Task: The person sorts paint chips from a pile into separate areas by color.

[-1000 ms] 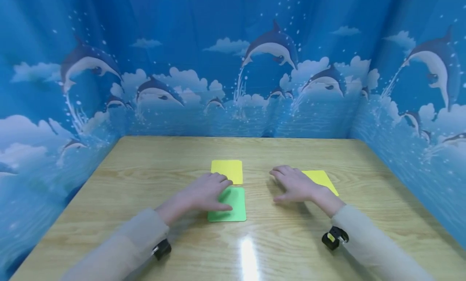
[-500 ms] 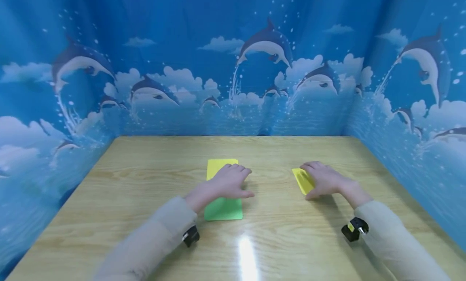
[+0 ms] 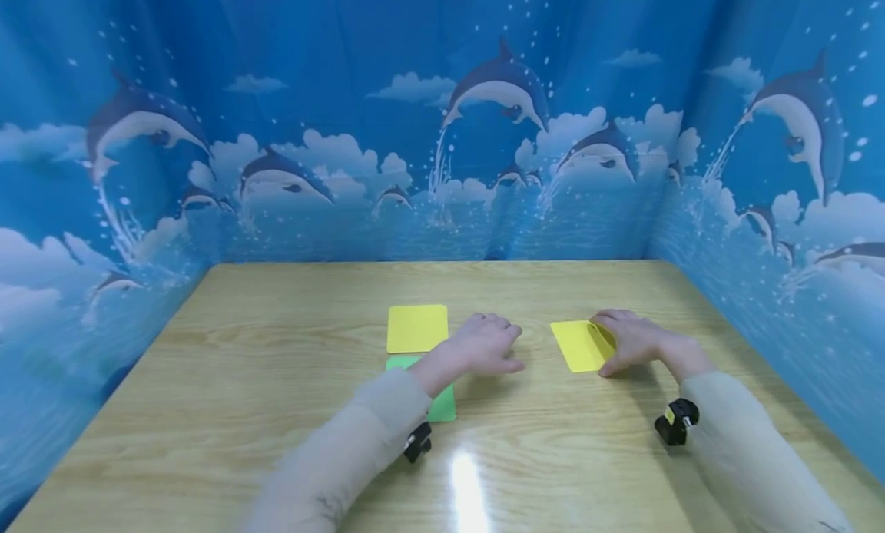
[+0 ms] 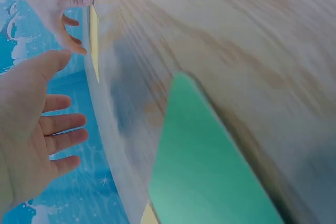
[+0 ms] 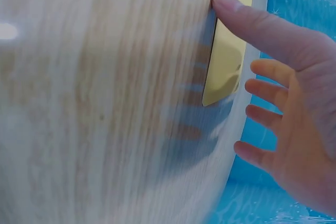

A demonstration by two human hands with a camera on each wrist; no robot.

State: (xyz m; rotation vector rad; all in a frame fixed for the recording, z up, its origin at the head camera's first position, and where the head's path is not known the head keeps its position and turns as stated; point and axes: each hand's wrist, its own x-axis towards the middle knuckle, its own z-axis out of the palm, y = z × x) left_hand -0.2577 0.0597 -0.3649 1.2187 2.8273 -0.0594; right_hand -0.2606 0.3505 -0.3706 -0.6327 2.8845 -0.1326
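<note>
Palm down, my left hand point(image 3: 484, 345) is held above the table between the cards, fingers loosely extended and nothing in them. Its forearm partly covers a green card point(image 3: 442, 405), whose corner fills the lower part of the left wrist view. Behind that lies a yellow card point(image 3: 417, 328). On the right, my right hand point(image 3: 636, 339) arches over the right end of another yellow card point(image 3: 577, 345). In the right wrist view, the thumb point(image 5: 228, 3) is right at this card's near edge, while the relaxed fingers are spread beyond its far side.
The wood-grain table point(image 3: 290, 395) is backed by a blue dolphin-print curtain point(image 3: 387, 72) on the far side and both flanks. A bright light reflection shows near the table's front. Each wrist carries a small black camera point(image 3: 676, 422).
My left hand has moved right, off the two left cards. My right hand has moved right across the right yellow card to its right end, uncovering its left part.
</note>
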